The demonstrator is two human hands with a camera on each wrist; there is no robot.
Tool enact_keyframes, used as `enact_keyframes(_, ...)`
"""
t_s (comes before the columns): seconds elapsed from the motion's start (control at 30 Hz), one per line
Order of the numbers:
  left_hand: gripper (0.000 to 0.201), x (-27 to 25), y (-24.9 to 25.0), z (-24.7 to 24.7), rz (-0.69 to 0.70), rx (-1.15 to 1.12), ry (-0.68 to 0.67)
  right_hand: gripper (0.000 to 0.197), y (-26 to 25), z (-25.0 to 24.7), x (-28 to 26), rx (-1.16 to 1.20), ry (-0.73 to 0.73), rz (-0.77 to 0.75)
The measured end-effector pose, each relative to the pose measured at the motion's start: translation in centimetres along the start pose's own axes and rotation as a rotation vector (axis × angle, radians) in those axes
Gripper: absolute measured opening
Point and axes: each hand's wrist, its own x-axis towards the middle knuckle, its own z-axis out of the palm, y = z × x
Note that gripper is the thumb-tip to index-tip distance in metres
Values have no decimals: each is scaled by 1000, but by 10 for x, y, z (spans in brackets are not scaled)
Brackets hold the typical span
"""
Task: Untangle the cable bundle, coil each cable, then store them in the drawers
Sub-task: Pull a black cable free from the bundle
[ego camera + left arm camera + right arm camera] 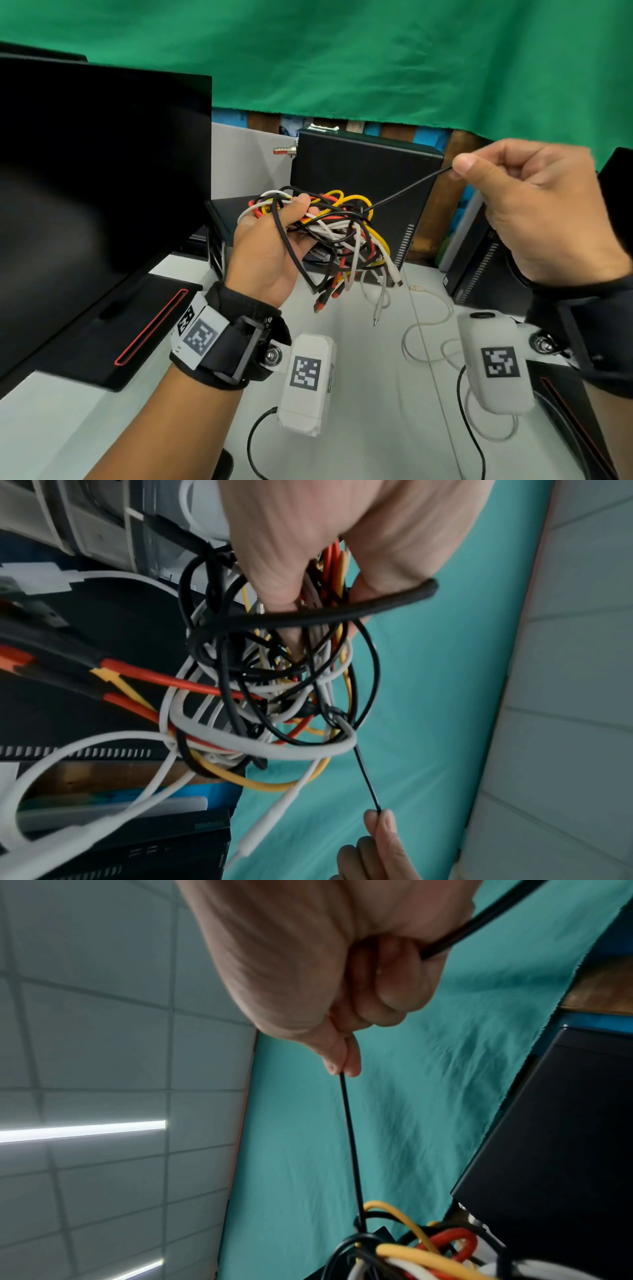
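A tangled cable bundle (pixel 337 233) of black, white, red and yellow cables hangs above the desk. My left hand (pixel 274 240) grips it from the left, fingers curled through the loops; the same bundle (pixel 274 696) fills the left wrist view under my left hand (pixel 308 547). My right hand (pixel 534 205) is raised to the right and pinches a thin black cable (pixel 411 186) between thumb and forefinger. That black cable (pixel 351 1150) runs taut from my right hand (pixel 342 1066) down into the bundle (pixel 411 1256). Several plug ends dangle below the bundle.
A black monitor (pixel 96 178) stands at the left on its base (pixel 113 342). A black computer case (pixel 363 192) stands behind the bundle, another black unit (pixel 479 263) at the right. A loose white cable (pixel 424 329) lies on the grey desk (pixel 363 428). Green cloth (pixel 342 51) hangs behind.
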Motion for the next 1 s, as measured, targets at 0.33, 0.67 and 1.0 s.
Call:
enact_keyframes(0.33, 4, -7, 10, 4, -69, 15, 34, 19, 19, -7, -6, 50, 5, 121)
enact_keyframes(0.67, 40, -15, 5, 14, -82, 0, 72, 13, 25, 19, -23, -85, -409, 201)
enact_keyframes(1.0, 53, -23, -30, 24, -81, 97, 117, 14, 22, 53, -27, -356, -169, -351)
